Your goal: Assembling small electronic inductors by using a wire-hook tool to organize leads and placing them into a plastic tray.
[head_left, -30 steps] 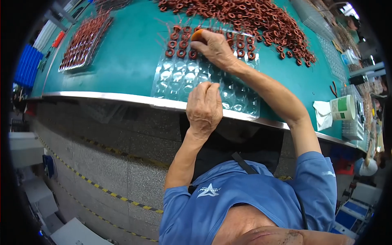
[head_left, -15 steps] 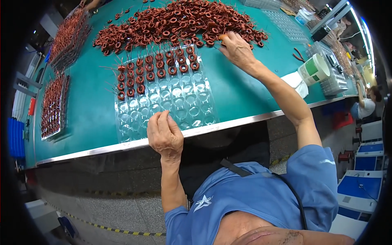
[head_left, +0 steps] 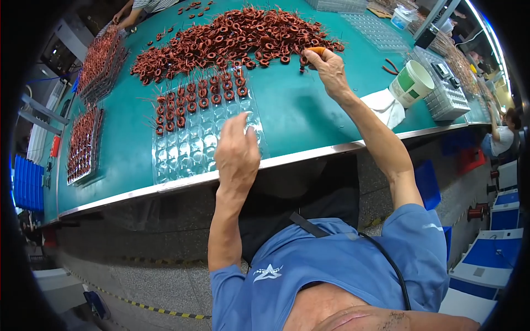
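My right hand (head_left: pixel 331 70), an orange cover on one fingertip, pinches a copper-wound ring coil (head_left: pixel 302 62) at the near right edge of a big coil pile (head_left: pixel 232 36). Held up off the green table, that coil shows almost edge-on. My left hand (head_left: pixel 237 153) hovers over the near right part of a clear plastic tray (head_left: pixel 182 150), fingers stretched and thumb apart, with nothing in it. Ring coils with upright wire ends fill the tray's far rows. Bare round pockets show in the near rows, and my left hand hides some of them.
Stacked trays of coils (head_left: pixel 99 66) and another filled tray (head_left: pixel 83 146) stand on the left. To the right are a white-green bucket (head_left: pixel 411 84), a white cloth (head_left: pixel 381 105), red-handled pliers (head_left: pixel 391 67) and clear trays (head_left: pixel 378 33). Another person's arm (head_left: pixel 130 19) reaches in at the far left.
My right hand has come away from the pile with a coil in its fingertips. My left hand has risen from the tray's near edge and moved farther over it, its fingers spreading.
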### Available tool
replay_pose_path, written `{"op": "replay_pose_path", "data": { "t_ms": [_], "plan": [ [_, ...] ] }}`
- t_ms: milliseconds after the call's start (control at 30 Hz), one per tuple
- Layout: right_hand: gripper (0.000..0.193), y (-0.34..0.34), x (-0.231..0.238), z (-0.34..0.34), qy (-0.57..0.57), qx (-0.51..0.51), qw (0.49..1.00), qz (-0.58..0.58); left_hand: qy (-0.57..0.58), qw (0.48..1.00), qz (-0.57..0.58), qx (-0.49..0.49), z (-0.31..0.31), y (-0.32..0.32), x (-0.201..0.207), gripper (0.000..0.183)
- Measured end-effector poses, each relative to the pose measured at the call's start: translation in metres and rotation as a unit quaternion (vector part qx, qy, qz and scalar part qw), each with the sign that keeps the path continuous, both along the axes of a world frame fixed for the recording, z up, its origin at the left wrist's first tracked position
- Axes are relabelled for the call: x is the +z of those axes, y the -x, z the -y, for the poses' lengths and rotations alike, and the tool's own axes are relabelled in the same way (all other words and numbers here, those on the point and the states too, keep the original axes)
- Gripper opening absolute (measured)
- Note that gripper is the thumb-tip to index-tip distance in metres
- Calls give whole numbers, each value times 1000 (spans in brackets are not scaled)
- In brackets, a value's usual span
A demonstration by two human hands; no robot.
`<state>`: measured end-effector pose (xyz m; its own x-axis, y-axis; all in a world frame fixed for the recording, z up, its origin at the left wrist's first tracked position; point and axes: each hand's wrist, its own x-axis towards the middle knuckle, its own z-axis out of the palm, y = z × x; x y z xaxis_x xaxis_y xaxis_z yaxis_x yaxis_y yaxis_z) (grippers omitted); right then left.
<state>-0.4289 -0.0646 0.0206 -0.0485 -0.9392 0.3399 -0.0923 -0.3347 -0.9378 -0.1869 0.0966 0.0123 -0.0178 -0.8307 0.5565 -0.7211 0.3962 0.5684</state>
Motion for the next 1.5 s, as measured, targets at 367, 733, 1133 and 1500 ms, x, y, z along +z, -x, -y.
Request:
{"op": "replay_pose_path", "data": {
  "t_ms": [367, 733, 1133, 1500],
  "plan": [
    [34, -28, 0, -87, 77, 27, 996, 19, -18, 960, -210, -184, 67, 89, 8, 36],
    [41, -15, 20, -113, 73, 12, 995, 66, -221, 815, -390, -367, 37, 55, 24, 27],
    [33, -9, 25, -111, -16, 187, 981, 40, -189, 841, -357, -359, 18, 48, 26, 23],
    [11, -24, 45, -138, 494, -104, 752, -424, -28, 966, -217, -137, 23, 53, 8, 25]
  ]
}}
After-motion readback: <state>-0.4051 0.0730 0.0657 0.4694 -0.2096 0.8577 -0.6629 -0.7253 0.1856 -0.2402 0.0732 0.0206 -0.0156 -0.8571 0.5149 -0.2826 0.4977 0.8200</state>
